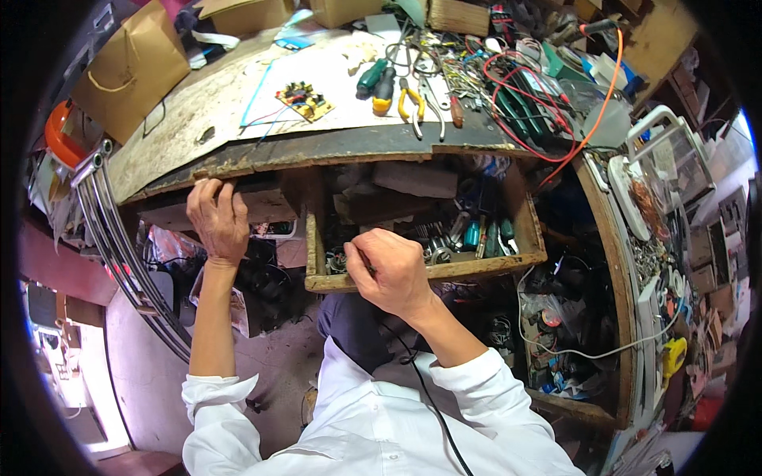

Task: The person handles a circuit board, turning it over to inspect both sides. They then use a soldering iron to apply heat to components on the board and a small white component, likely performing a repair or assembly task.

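Cluttered bench (357, 143), drawer (484, 269) open beneath its front edge! Left hand (218, 220) curls half-closed at that edge's left; right hand (390, 270) folds nearly closed over the drawer's near edge, any hold impossible to tell for either.

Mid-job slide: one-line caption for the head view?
Left hand at the workbench edge, right hand at the front of an open wooden drawer holding tools, circuit board above.

I see glare burning out the lower left and far right edges, and the white sheet (353, 91) and shirt (373, 428) glowing brightly. Inside the drawer (492, 266) it's shadowy. The bench (333, 147) bows with distortion; a black rim closes round.
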The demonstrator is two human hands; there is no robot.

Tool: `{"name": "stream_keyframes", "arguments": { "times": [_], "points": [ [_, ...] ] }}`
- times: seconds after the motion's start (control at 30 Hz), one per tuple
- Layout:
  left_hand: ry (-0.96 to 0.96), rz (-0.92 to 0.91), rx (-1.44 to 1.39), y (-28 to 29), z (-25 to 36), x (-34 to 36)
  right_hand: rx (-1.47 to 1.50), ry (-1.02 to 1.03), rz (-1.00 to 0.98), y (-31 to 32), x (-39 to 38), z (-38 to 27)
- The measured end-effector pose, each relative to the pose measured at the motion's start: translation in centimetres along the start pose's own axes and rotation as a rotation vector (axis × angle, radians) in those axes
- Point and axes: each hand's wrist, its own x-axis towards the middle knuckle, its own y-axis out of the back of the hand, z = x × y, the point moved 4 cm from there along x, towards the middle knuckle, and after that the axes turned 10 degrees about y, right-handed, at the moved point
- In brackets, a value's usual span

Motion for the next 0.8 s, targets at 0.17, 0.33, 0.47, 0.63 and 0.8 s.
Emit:
{"name": "stream_keyframes", "arguments": {
  "times": [0.17, 0.33, 0.47, 0.63, 0.8],
  "points": [
    [-0.004, -0.151, 0.015, -0.4, -0.3, -1.6, -0.076, 0.021, -0.055, -0.3, 0.0, -0.2],
    [0.090, -0.389, -0.044, -2.7, -1.7, -1.5, -0.155, 0.050, -0.098, -0.6, 0.0, -0.5],
    [0.190, -0.662, -0.106, -2.2, -1.7, 1.0, -0.233, 0.102, -0.171, -1.0, -0.4, -0.9],
    [0.295, -0.884, -0.078, -3.6, -1.9, 2.0, -0.261, 0.160, -0.334, -1.4, -0.4, -1.4],
    [0.248, -0.748, -0.129, -3.6, -1.0, 1.9, -0.278, 0.144, -0.379, -1.8, -1.0, -1.2]
  ]
}}
